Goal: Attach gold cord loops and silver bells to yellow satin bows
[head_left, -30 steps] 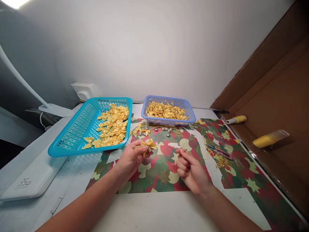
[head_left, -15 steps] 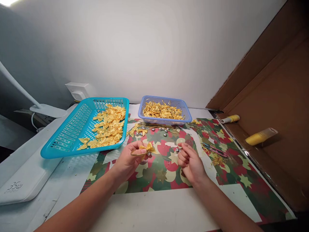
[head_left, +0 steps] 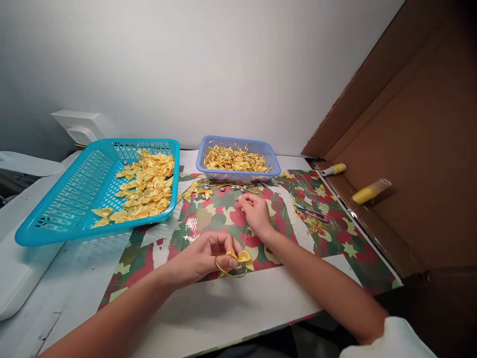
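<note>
My left hand (head_left: pixel 214 256) pinches a yellow ribbon bow (head_left: pixel 244 258) low over the near edge of the patterned sheet. A gold cord loop (head_left: pixel 231 276) hangs from the bow, and something small and silvery shows under its knot. My right hand (head_left: pixel 255 214) is raised farther forward, thumb and forefinger pinched together; whatever is between them is too small to make out. A fine thread-like line (head_left: pixel 246 236) runs up from the bow toward the right hand. Beyond the fingertips lie several small silver bells (head_left: pixel 238 188) and loose yellow bows (head_left: pixel 192 191).
A turquoise basket (head_left: pixel 172 209) of yellow bows stands at the left. At the back is a purple basket (head_left: pixel 238 175) of bows with gold cords. Thread snips (head_left: pixel 312 213) lie at the right by gold clippings (head_left: pixel 316 226). Yellow thread spools (head_left: pixel 371 191) stick out from the cardboard wall (head_left: pixel 410 139).
My left hand has brought the bow nearer and lower, its cord loop now hanging open. My right hand has moved forward and left; the bell near its fingers no longer shows. The view has shifted right.
</note>
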`<state>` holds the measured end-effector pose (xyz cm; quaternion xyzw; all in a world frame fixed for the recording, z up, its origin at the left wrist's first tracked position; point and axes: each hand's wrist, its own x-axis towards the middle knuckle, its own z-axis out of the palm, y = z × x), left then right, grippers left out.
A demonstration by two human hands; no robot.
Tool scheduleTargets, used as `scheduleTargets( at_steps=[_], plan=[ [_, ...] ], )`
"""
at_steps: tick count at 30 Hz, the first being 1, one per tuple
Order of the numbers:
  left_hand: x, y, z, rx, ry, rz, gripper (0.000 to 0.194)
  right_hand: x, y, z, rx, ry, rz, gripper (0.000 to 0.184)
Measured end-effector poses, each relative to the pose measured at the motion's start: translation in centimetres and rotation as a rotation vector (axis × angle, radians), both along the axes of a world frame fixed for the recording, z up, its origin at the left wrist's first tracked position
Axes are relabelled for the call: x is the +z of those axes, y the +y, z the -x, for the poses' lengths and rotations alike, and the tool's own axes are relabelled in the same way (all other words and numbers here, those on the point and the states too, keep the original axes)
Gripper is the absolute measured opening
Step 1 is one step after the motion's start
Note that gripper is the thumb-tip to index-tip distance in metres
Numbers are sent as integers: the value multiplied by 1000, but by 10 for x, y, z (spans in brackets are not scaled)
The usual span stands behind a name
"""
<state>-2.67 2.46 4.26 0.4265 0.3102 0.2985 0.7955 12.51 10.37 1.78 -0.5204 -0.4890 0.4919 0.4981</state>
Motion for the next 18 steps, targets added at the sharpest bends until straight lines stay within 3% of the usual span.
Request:
scheduleTargets(
  at_steps=[4, 8, 13, 18],
  plan=[
    [-4, 1, -4, 17, -32, 17, 23, 5, 9, 7, 17, -18, -35, 20],
    [-3, 4, -6, 251, -102, 83, 31, 10, 7, -2, 13, 16, -53, 21],
    [0, 7, -5, 480, -54, 175, 36, 18, -20, -25, 53, 83, -99, 28],
    [-5, 6, -6, 548, -24, 182, 33, 19, -53, -33, 150, 10, -276, 22]
  ],
)
